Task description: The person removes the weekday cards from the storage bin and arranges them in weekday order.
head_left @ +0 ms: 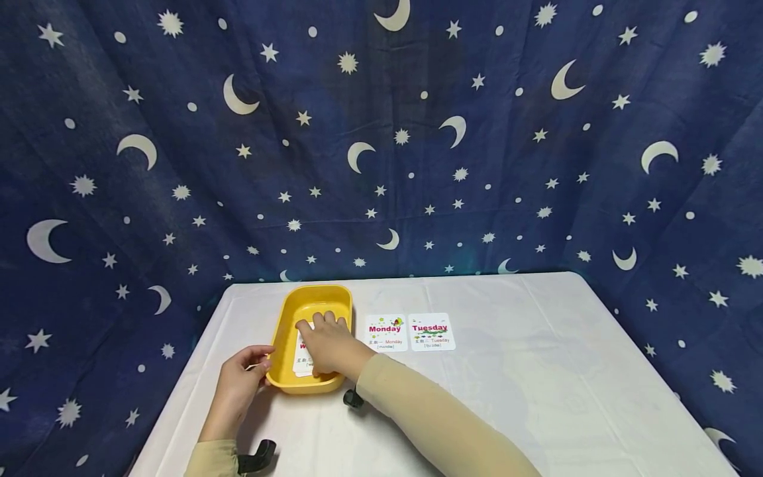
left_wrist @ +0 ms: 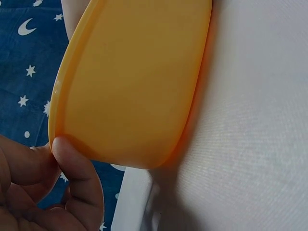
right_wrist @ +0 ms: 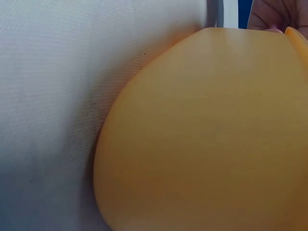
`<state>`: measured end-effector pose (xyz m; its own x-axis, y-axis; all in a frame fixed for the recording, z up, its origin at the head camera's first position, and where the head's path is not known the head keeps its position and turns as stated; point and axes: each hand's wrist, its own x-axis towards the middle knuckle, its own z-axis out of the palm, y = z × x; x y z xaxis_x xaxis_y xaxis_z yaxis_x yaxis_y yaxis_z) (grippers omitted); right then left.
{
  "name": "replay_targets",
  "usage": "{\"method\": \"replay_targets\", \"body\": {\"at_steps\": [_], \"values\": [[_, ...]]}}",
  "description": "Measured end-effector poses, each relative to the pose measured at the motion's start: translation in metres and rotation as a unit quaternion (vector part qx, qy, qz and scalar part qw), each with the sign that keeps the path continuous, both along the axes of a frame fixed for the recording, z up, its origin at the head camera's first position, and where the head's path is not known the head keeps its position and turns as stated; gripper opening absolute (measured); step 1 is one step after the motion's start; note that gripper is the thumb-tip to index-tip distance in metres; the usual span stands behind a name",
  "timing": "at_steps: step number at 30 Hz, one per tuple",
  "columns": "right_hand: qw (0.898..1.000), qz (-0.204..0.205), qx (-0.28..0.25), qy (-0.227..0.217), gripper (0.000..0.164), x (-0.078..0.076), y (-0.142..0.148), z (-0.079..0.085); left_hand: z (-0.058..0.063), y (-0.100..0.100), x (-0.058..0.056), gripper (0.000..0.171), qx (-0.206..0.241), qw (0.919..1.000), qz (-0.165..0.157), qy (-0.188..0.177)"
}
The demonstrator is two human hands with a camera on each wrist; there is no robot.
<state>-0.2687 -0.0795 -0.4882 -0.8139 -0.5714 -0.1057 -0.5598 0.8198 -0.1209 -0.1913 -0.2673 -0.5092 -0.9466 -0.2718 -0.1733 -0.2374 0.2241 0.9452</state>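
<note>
A yellow plastic tray (head_left: 344,295) sits at the left of the table, with a small stack of white cards in it. The top card (head_left: 303,361) shows a red "W" and Chinese text; the rest of its face is under my right hand (head_left: 329,346). That hand reaches into the tray and grips the card, fingers bent at its far edge and thumb at the near one. With thumb and finger, my left hand (head_left: 241,381) pinches the tray's left rim. In the left wrist view, the thumb (left_wrist: 77,173) lies against the tray's outer wall (left_wrist: 130,86).
To the right of the tray, a Monday card (head_left: 385,333) and a Tuesday card (head_left: 432,332) lie face up side by side. A white cloth covers the table (head_left: 536,384). Behind it hangs a dark blue curtain (head_left: 381,99) with moons and stars.
</note>
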Motion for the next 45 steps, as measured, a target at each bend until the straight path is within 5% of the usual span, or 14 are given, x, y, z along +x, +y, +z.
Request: {"method": "replay_targets", "body": {"at_steps": [25,45], "values": [[0.999,-0.022,0.035,0.018,0.092,-0.0007,-0.0043,-0.0061,-0.0001,0.0005,0.0002,0.032,-0.004,1.0000,0.001,0.003],[0.998,-0.032,0.009,0.054,0.105,0.0019,-0.0034,-0.0080,0.0004,0.0012,0.0010,0.032,-0.012,0.9999,0.001,-0.001]]}}
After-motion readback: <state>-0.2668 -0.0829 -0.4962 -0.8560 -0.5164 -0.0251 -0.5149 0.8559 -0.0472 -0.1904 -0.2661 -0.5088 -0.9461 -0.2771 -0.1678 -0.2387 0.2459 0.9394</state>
